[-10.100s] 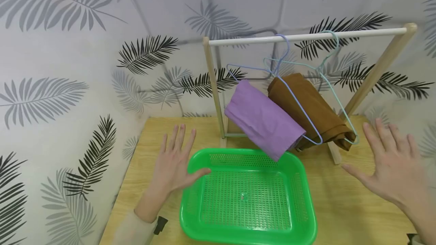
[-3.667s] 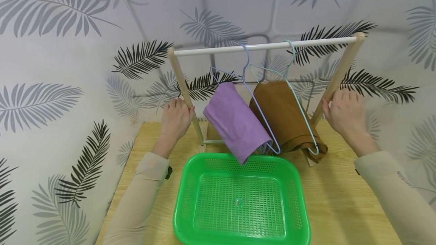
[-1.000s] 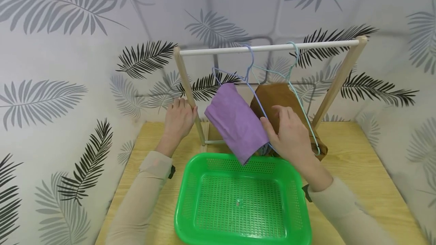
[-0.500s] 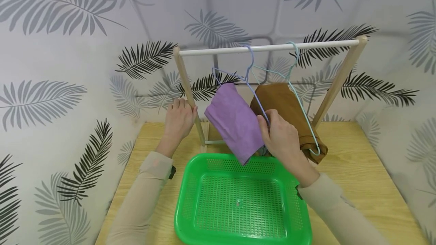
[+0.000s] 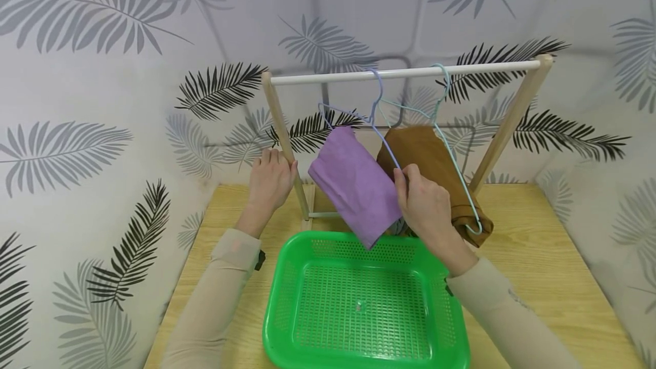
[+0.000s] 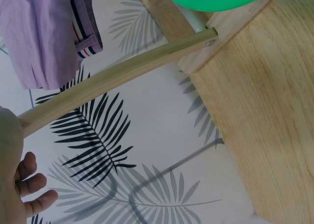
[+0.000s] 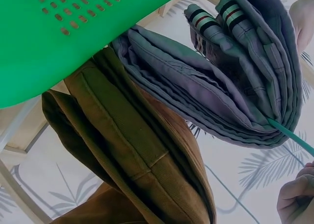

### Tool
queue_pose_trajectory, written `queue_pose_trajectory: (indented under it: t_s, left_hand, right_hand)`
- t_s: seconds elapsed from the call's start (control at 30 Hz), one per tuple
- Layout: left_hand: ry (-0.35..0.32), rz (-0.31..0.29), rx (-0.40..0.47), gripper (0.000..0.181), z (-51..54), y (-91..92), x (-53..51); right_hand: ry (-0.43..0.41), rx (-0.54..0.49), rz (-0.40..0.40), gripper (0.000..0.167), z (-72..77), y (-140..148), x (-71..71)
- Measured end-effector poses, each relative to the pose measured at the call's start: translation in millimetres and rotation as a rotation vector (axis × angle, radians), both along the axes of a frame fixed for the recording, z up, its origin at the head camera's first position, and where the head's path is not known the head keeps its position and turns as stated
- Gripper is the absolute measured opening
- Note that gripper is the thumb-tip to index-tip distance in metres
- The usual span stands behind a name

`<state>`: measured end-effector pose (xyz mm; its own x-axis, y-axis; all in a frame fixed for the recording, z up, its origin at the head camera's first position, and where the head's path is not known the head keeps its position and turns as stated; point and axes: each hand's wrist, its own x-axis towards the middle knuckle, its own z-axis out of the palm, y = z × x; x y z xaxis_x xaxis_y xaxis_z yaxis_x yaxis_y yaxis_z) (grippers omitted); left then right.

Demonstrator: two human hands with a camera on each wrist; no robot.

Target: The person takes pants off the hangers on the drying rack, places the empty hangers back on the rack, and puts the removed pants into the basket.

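Note:
A folded purple garment (image 5: 353,181) with striped trim hangs over a periwinkle hanger (image 5: 385,147) on the rack's white rail. My right hand (image 5: 425,201) pinches that hanger's slanting side near the garment's right edge; in the right wrist view, the curled right fingers (image 7: 297,192) show beside the hanger's end. My left hand (image 5: 271,178) grips the rack's left wooden post (image 5: 278,113). In the left wrist view several fingers (image 6: 33,182) of it curl loosely past the post. Behind the right hand, a folded brown garment (image 5: 417,150) hangs on a mint hanger (image 5: 455,158).
A green perforated basket (image 5: 359,306) stands on the wooden table (image 5: 538,278) in front of the rack, just under the purple garment. The rack's right post (image 5: 507,127) rises at the right. A leaf-patterned wall covering (image 5: 230,33) is close behind.
My right hand has left the rack's right post, come left across the brown garment and taken hold of the periwinkle hanger. My left hand keeps its grip on the left post.

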<state>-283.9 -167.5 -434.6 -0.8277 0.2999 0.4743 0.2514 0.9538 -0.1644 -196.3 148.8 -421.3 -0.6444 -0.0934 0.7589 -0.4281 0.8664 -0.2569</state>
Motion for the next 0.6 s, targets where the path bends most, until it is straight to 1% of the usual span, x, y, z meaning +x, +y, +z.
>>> queue_pose_trajectory:
  t_s: [0.33,0.6]
  left_hand:
    - [-0.005,0.003,-0.002,0.044,0.9,0.0,1.0]
    - [-0.013,0.003,0.003,0.044,-0.6,-0.4,0.0]
  right_hand:
    - [0.074,0.019,-0.009,0.023,-1.1,3.6,-3.1]
    - [0.111,0.048,-0.001,0.026,2.2,5.7,-3.8]
